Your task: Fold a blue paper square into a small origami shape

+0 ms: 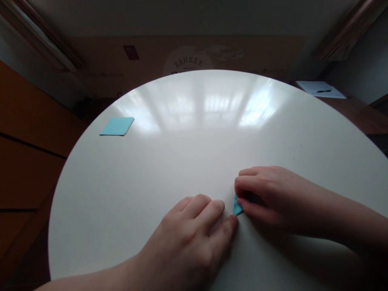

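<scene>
A small folded piece of blue paper [237,207] lies on the round white table [194,133] near its front edge. My right hand [266,198] curls over it with fingertips pinched on the paper, hiding most of it. My left hand [194,234] rests palm down beside it, fingers bent, the forefinger tip touching the paper's lower corner. Only a little blue tip shows between the two hands.
A stack of blue square paper [117,126] sits at the table's far left. Beyond the table stands a brown cardboard box [188,60] with printed lettering. A white sheet with a pen [321,89] lies on a dark surface at the far right. Wooden furniture flanks the left.
</scene>
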`<state>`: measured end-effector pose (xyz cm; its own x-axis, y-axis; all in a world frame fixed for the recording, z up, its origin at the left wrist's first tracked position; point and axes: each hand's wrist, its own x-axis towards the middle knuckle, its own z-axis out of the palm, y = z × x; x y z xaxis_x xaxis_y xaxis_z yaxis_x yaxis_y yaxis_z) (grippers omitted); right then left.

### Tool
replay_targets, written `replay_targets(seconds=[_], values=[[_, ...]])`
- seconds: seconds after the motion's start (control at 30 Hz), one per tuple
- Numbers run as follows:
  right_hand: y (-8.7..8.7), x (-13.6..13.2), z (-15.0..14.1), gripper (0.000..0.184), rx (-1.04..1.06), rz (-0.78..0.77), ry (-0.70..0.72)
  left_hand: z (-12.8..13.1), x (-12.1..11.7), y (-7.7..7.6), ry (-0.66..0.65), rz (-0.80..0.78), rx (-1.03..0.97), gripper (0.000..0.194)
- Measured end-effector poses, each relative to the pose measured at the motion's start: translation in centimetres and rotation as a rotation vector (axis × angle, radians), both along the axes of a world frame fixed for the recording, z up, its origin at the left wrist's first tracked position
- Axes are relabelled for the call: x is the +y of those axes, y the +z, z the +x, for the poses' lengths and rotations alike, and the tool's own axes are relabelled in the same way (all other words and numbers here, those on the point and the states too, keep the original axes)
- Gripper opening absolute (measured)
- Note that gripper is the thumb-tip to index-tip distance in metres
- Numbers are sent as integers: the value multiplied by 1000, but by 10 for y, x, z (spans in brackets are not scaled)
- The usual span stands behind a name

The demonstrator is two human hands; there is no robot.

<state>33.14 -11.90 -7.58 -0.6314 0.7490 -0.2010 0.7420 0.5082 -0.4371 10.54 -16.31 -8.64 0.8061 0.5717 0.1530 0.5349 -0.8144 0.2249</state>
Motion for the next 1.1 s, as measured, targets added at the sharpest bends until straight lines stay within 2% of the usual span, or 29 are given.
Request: replay_targets(seconds=[0.2, 0.37, 0.47, 0.7, 0.9, 1.1], values=[[0, 0, 0, 17, -4, 6, 12, -2, 1, 0, -14, 21, -16, 20], [-1, -1, 1, 18, -7, 21, 8, -3, 3, -12, -25, 122, -149, 21], [-2, 0, 1, 17, -1, 16, 10, -2, 4, -15, -3, 98, -165, 19], [-2, 0, 2, 18, -2, 19, 18, 1, 5, 0, -1, -15, -20, 23], [-2, 0, 2, 19, -3, 36, 12, -4, -1, 2, -73, 176, -27, 26], [-3, 0, 4, 20, 12, 34, 10, -2, 1, -5, -77, 214, -84, 33]])
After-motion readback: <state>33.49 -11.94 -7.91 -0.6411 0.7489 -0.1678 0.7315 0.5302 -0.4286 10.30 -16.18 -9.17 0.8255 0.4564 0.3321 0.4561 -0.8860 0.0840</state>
